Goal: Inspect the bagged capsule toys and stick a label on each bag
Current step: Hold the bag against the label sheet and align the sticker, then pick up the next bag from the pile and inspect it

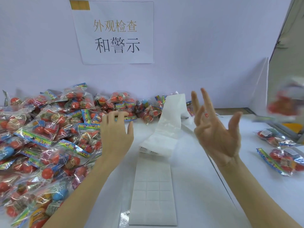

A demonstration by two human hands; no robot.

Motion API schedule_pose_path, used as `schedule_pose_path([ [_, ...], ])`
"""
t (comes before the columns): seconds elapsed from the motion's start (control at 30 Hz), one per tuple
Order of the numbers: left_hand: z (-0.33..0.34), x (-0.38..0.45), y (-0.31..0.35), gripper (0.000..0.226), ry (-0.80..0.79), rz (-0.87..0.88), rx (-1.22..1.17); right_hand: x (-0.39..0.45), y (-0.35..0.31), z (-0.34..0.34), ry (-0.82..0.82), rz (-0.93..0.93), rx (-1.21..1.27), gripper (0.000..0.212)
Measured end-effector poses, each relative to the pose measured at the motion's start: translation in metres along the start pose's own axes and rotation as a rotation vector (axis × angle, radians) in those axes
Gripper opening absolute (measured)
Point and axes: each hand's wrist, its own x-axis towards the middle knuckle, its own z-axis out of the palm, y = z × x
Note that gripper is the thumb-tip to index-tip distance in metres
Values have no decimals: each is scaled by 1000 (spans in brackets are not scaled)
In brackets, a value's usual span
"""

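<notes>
A big heap of clear bags with red and blue capsule toys [49, 137] covers the table's left side. My left hand [115, 130] reaches over the heap's right edge, fingers bent down onto a bag [126, 118] at the back; whether it grips the bag is hidden. My right hand [215, 129] is raised, palm up, fingers spread, holding nothing. A blurred bag [284, 104] is in the air at the far right. A white label strip [153, 186] runs down the middle of the table, with its bare backing [171, 117] curling up behind.
Two bagged toys [283, 158] lie on the right side of the white table [205, 195]. A paper sign [115, 32] hangs on the white back wall. A grey slanted panel [286, 63] and a yellow object [291, 126] stand at the far right.
</notes>
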Motion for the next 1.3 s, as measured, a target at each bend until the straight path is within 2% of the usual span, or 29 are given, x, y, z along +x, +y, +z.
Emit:
schedule_pose_path([
  [0.07,0,0,-11,40,-137,-58,474,1,5,-3,29,105,-134,88],
  [0.1,-1,0,-14,46,-246,-136,615,1,8,-7,68,165,-201,84],
  [0.17,-3,0,-22,56,-393,-231,746,1,13,-16,159,263,-315,71],
  [0.23,-5,2,-28,62,-372,-179,769,2,15,-22,201,319,-347,56],
  [0.33,-4,6,-30,55,-251,-55,599,2,15,-29,285,338,-358,47],
  [0.4,-1,9,-28,40,-186,43,377,2,14,-35,371,308,-378,46],
  [0.43,0,9,-26,40,-155,88,235,2,14,-37,415,288,-380,45],
  [0.6,0,6,-5,62,-87,200,-368,4,19,-39,637,216,-451,39],
  [0.73,1,1,8,68,-83,284,-621,6,26,-33,660,224,-602,39],
  [0.83,4,-9,19,66,-204,339,-759,6,34,-30,596,279,-777,39],
  [1.0,13,-26,35,54,-388,450,-825,7,44,-26,512,367,-903,43],
  [1.1,17,-25,36,54,-359,556,-678,9,45,-28,555,332,-918,39],
  [1.13,17,-24,35,61,-343,571,-626,9,44,-30,593,301,-895,36],
  [1.23,13,-22,30,94,-346,459,-602,10,35,-36,715,194,-836,31],
  [1.3,7,-21,27,99,-365,269,-674,10,31,-38,719,137,-828,35],
])
